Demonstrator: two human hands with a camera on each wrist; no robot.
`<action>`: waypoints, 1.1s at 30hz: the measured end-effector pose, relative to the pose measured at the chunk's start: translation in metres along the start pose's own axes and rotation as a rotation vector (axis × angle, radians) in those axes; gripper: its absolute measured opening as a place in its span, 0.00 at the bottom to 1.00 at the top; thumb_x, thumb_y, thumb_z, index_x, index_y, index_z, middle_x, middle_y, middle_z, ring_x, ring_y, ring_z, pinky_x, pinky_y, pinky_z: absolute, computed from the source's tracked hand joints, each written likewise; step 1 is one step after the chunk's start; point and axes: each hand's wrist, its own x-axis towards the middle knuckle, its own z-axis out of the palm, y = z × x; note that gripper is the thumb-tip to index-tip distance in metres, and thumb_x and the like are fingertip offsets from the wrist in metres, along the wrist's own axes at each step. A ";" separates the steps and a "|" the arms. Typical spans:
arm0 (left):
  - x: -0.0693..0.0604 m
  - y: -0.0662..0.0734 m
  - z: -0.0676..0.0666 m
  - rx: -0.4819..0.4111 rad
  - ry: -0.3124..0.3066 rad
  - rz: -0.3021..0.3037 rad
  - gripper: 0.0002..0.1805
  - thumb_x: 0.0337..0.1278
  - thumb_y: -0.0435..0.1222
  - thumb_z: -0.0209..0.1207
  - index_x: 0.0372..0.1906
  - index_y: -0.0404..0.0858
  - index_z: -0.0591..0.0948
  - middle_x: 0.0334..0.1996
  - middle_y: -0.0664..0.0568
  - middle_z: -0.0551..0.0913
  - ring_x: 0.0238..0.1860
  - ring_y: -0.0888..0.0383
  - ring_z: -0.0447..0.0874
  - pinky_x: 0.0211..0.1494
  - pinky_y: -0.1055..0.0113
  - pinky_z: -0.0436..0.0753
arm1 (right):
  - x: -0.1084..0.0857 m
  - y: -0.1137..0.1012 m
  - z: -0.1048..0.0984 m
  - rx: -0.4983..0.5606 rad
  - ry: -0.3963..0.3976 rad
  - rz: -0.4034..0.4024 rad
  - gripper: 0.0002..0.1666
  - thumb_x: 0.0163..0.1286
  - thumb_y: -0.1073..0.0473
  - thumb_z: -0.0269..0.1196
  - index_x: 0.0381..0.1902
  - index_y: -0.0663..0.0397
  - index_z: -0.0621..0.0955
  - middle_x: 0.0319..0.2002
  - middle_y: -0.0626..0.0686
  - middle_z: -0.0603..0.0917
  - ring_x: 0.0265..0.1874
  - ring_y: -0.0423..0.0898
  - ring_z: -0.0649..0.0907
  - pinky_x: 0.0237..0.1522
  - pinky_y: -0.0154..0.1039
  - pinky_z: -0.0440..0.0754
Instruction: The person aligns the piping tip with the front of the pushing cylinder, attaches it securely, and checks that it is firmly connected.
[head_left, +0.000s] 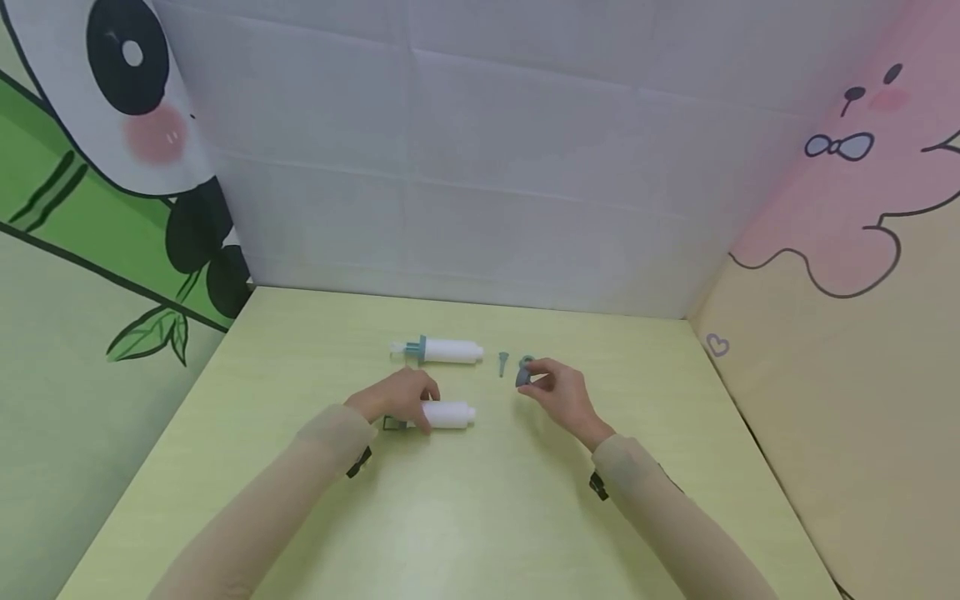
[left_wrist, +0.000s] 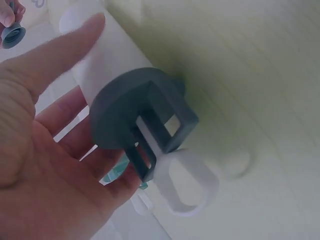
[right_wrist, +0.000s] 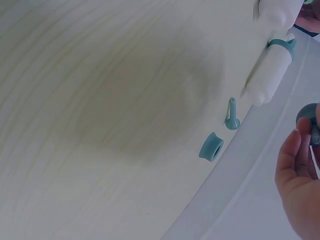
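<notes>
My left hand [head_left: 401, 393] grips a white syringe [head_left: 448, 414], thumb along the barrel and fingers beneath it. Its dark teal collar [left_wrist: 125, 107] and the plunger's white ring handle [left_wrist: 185, 185] show in the left wrist view. In my right hand [head_left: 564, 398], thumb and fingertips pinch a small teal cap-like piece [head_left: 522, 377], round with a hollow end. Just behind that lies a teal flared ring [right_wrist: 211, 146] on the table. A slim teal nozzle [head_left: 502, 363] rests left of the ring. The second white syringe [head_left: 452, 351] lies beyond my left hand.
The pale yellow table [head_left: 480, 517] ends at a white back wall [head_left: 525, 192]. Side walls carry cartoon drawings, with a panda-like figure [head_left: 135, 67] on the left and a pink figure [head_left: 847, 183] on the right.
</notes>
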 end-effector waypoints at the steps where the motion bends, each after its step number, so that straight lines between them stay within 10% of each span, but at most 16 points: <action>1: 0.000 0.000 0.001 0.001 0.004 0.001 0.24 0.30 0.39 0.78 0.40 0.40 0.84 0.36 0.51 0.82 0.37 0.56 0.78 0.43 0.59 0.77 | 0.000 0.000 0.000 0.001 0.001 -0.004 0.19 0.56 0.62 0.72 0.47 0.53 0.82 0.42 0.47 0.84 0.30 0.39 0.84 0.32 0.37 0.82; 33: -0.010 0.033 -0.045 -0.107 0.168 0.125 0.22 0.44 0.36 0.73 0.48 0.36 0.84 0.40 0.50 0.84 0.40 0.55 0.79 0.46 0.59 0.77 | -0.002 -0.027 0.006 0.104 -0.101 -0.031 0.17 0.56 0.62 0.72 0.45 0.53 0.83 0.40 0.47 0.83 0.32 0.41 0.85 0.35 0.37 0.82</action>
